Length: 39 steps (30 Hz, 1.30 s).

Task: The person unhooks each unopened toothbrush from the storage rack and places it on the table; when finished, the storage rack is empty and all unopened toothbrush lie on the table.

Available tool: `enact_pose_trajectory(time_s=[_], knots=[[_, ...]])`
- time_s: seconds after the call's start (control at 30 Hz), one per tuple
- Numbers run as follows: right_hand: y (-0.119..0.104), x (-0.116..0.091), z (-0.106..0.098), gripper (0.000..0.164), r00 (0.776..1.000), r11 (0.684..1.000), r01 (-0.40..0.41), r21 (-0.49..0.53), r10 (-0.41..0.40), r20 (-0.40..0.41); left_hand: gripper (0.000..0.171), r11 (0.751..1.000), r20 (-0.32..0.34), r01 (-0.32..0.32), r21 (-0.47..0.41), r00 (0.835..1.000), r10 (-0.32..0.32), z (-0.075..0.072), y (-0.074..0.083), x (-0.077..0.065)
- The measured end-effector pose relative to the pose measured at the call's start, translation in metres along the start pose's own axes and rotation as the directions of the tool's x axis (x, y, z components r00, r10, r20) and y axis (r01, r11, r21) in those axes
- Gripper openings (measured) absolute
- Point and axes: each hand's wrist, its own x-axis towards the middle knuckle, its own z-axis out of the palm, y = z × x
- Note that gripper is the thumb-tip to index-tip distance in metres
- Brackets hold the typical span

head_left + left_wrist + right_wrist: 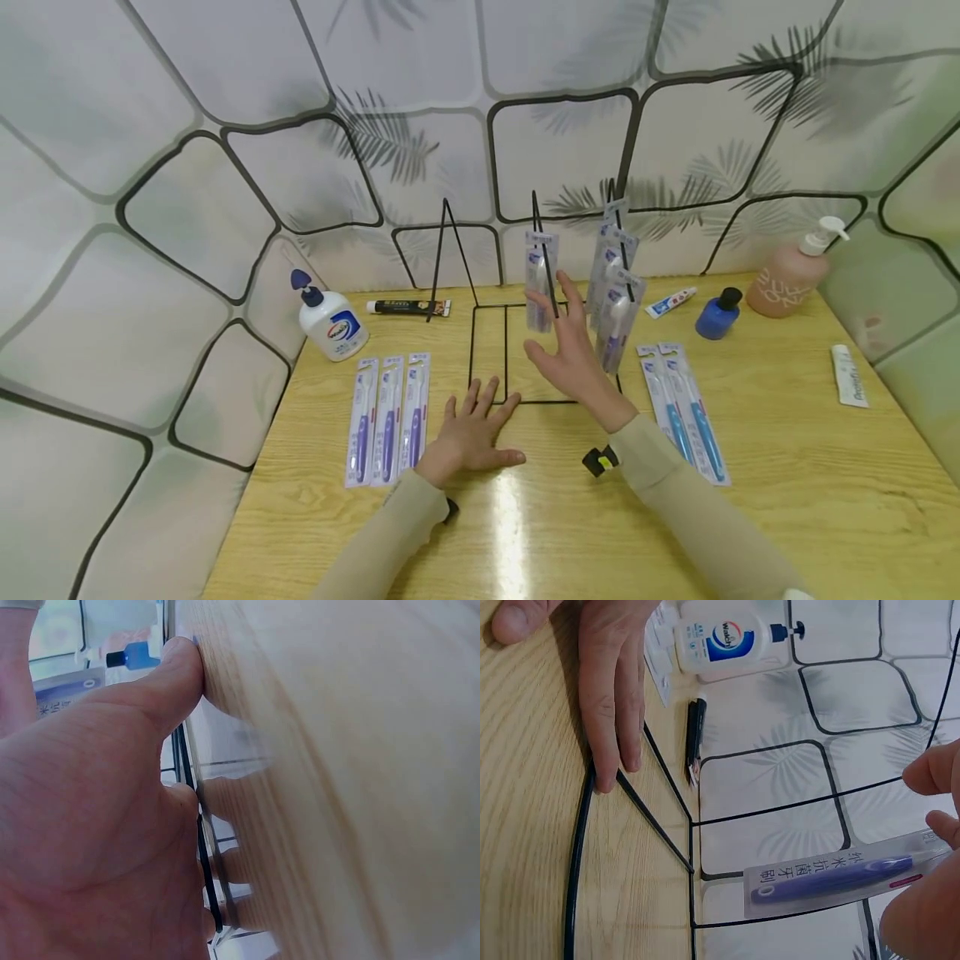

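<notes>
A black wire display rack [472, 354] stands on the table with upright hooks. My left hand [470, 437] lies flat with fingers spread, fingertips at the rack's front base wire. My right hand [573, 358] is raised at the middle hook, thumb and fingers apart. Just beyond its fingers, a packaged purple toothbrush [832, 877] hangs on that hook; whether a finger touches it I cannot tell. Several packaged toothbrushes [617, 321] hang from the right hook, beside the right hand. The left hook [437, 258] is bare.
Three purple packaged toothbrushes [387, 421] lie left, two blue ones [686, 412] right. Around them are a white pump bottle [333, 329], black toothpaste tube [408, 307], small tube [671, 302], blue bottle [717, 317], pink pump bottle [787, 279] and white tube [849, 377].
</notes>
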Motion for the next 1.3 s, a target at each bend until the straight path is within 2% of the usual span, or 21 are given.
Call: enact_pose_trajectory(time_s=[0.23,0.47,0.6,0.7,0.87,1.0,1.1,1.2,1.3], knots=[[0.000,0.000,-0.002,0.054,0.998,0.999,0.010,0.040,-0.008,-0.058,0.095,1.000,0.003,-0.003,0.005,1.000,0.003,0.002,0.001,0.000],[-0.010,-0.023,-0.018,0.048,0.997,0.997,0.050,0.064,-0.046,-0.066,0.095,1.000,0.002,0.002,0.030,1.000,-0.002,0.003,0.001,0.002],[-0.017,-0.044,-0.034,0.047,0.996,0.998,0.062,0.024,-0.060,-0.059,0.095,0.999,0.001,0.006,0.033,1.000,-0.006,0.004,0.000,0.003],[-0.018,-0.060,-0.047,0.047,0.992,0.995,0.101,-0.011,-0.101,-0.074,0.096,1.000,0.000,0.006,0.028,1.000,-0.006,0.004,-0.001,0.002],[-0.015,-0.083,-0.076,0.044,0.971,0.978,0.194,-0.081,-0.203,-0.125,0.096,1.000,-0.006,-0.004,0.019,1.000,0.004,0.004,-0.003,0.002],[-0.012,-0.100,-0.104,0.042,0.955,0.965,0.235,-0.117,-0.252,-0.154,0.096,1.000,-0.006,-0.011,0.016,1.000,0.011,0.005,-0.004,0.003],[-0.006,-0.112,-0.128,0.042,0.953,0.966,0.223,-0.131,-0.244,-0.177,0.096,1.000,-0.004,-0.016,0.017,1.000,0.016,0.004,-0.003,0.002],[0.006,-0.119,-0.151,0.041,0.952,0.969,0.167,-0.181,-0.206,-0.225,0.097,1.000,-0.004,-0.018,0.018,1.000,0.018,0.002,-0.003,0.002],[0.024,-0.122,-0.172,0.033,0.964,0.966,0.028,-0.257,-0.094,-0.249,0.097,1.000,-0.004,-0.017,0.015,1.000,0.017,0.000,-0.002,0.002]])
